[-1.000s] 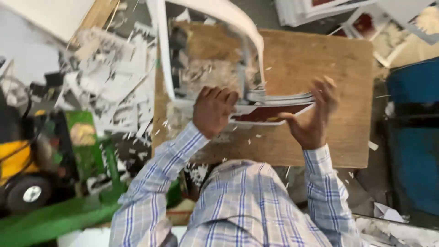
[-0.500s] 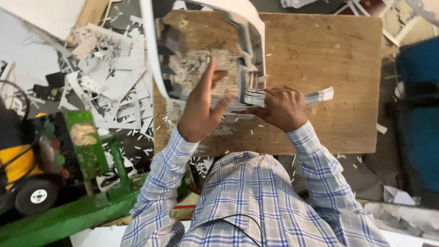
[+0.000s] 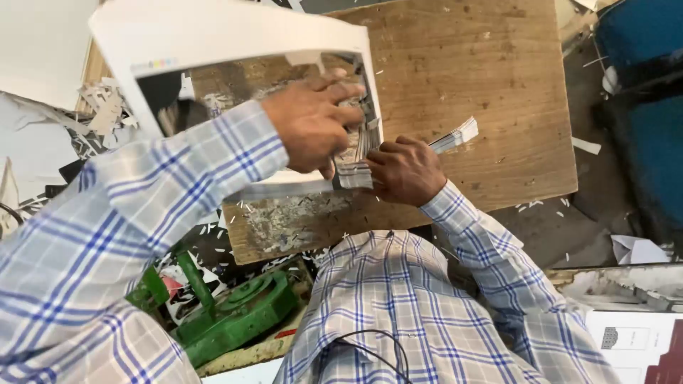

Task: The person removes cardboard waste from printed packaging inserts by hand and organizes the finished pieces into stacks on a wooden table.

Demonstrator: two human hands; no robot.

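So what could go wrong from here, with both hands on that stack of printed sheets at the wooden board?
1. The left hand is pulling at the white die-cut frame around the stack of sheets; the thin frame could tear unevenly.
2. The right hand pins only one end, and the sheets fan out at the far end, so they might slip out of alignment.
3. Paper scraps litter the wooden board and could get caught under the stack.

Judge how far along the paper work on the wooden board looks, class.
Done: scraps litter the floor beside the wooden board. In hand: the left hand pulls a white sheet frame up off the printed stack that the right hand presses down. Left: the frame is not yet set aside.
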